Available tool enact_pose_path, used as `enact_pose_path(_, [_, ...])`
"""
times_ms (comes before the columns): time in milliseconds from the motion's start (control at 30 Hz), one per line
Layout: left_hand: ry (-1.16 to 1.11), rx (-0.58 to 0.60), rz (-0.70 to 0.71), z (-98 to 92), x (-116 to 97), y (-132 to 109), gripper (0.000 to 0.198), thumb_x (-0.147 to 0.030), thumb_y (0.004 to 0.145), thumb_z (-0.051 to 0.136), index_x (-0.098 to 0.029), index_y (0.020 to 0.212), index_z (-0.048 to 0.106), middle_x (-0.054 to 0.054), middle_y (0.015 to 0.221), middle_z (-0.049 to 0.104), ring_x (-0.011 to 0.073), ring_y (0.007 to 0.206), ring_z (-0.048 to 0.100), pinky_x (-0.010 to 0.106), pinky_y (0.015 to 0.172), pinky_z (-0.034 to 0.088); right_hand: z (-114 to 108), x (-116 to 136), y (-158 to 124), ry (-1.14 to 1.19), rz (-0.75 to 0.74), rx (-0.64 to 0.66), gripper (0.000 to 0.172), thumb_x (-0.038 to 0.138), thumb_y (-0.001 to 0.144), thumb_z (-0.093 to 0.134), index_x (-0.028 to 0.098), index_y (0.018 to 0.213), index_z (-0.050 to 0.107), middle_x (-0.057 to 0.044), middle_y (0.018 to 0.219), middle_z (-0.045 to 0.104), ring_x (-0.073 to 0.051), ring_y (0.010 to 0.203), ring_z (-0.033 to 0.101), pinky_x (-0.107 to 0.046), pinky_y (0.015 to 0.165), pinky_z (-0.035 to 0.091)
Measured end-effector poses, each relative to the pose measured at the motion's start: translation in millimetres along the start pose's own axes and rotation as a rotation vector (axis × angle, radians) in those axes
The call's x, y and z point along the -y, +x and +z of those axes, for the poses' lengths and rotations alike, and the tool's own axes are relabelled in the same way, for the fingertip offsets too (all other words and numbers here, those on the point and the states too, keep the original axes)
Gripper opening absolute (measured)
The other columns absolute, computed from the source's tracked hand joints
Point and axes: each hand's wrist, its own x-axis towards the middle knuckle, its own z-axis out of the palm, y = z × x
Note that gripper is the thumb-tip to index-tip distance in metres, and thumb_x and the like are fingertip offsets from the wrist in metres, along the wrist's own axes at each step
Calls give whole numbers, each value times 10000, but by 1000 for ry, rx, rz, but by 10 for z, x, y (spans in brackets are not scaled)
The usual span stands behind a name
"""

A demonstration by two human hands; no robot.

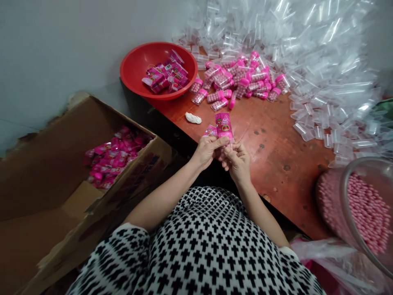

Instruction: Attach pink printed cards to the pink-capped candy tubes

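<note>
The person's left hand point(208, 152) and right hand point(238, 163) pinch the lower end of a flat magenta printed packet point(224, 124) over the reddish-brown wooden counter point(270, 164), probably to steady it; a round red plastic bowl point(132, 76) keeps similar packets point(176, 71) together.

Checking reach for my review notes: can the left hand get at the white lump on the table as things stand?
Probably yes: the white lump lies near the left hand with nothing visible blocking the way, though that hand may need to release the pink packet first.
</note>
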Motion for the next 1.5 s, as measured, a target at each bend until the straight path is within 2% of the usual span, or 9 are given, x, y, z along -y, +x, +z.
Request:
enact_pose_path(133, [53, 20, -15, -37, -30, -37, 388, -399, 582, 855, -85, 580, 629, 33, 494, 575, 111, 397, 517, 232, 378, 393, 4, -21, -26, 12, 10, -3, 343, 447, 757, 711, 223, 828, 460, 70, 582, 646, -63, 355, 506, -144, 303, 332])
enact_pose_path(300, [-153, -154, 39, 47, 31, -44, 363, -370, 577, 864, -101, 662, 637, 15, 581, 622, 100, 491, 570, 220, 477, 478, -24, -71, -56, -303, -165, -106, 275, 407, 764, 717, 222, 841, 529, 69, 595, 622, -66, 412, 512, -166, 366, 393])
enact_pose_path(367, [-189, -161, 41, 58, 70, -35, 355, -347, 565, 873, -105, 687, 644, 9, 589, 628, 91, 496, 567, 207, 482, 472, -25, -72, -70, -348, -179, -115, 269, 411, 763, 715, 224, 834, 536, 67, 597, 622, -68, 415, 510, -173, 371, 402])
enact_pose_path(533, [-42, -33, -2, -21, 91, -36, 384, -411, 569, 857, -108, 605, 624, 28, 543, 618, 94, 397, 507, 215, 363, 373, 20, -46, -90, -29, -4, -22, 338, 448, 754, 706, 227, 789, 454, 74, 551, 633, -63, 333, 482, -152, 287, 318])
enact_pose_path(633, [15, -17, -25, -59, 54, -63, 395, -427, 565, 856, -101, 609, 637, 39, 538, 623, 97, 386, 499, 222, 356, 368, 49, -49, -83, 70, 42, -16, 363, 452, 733, 722, 224, 781, 444, 76, 549, 636, -61, 332, 494, -142, 285, 322])
enact_pose_path(933, [-67, -94, 19, -9, 82, -111, 430, -481, 559, 847, -116, 667, 647, 73, 672, 689, 144, 566, 630, 224, 475, 455, 25, -52, -135, -156, -120, -90, 283, 374, 764, 730, 210, 838, 511, 80, 581, 631, -52, 385, 521, -139, 336, 391])
enact_pose_path(1133, [79, -224, 122, 50, 218, -192, 343, -423, 637, 817, -124, 606, 652, -21, 495, 559, 51, 390, 447, 197, 393, 346, 38, -63, -116, 135, 63, -60, 347, 421, 718, 747, 215, 791, 478, 79, 520, 630, -57, 319, 487, -128, 269, 313])
enact_pose_path(1367, [-121, -127, 2, 28, 156, -182, 421, -494, 650, 795, -109, 655, 625, 40, 630, 646, 78, 434, 501, 223, 417, 402, -7, -61, -89, 140, 98, -12, 385, 438, 697, 757, 216, 803, 461, 65, 525, 653, -62, 314, 493, -125, 269, 318])
enact_pose_path(1500, [-76, -148, 8, 21, 201, -147, 409, -447, 590, 844, -113, 616, 611, 19, 585, 615, 78, 448, 506, 220, 441, 407, -26, -115, -124, -56, -44, -91, 341, 427, 734, 742, 212, 817, 491, 74, 570, 639, -55, 367, 515, -133, 310, 371])
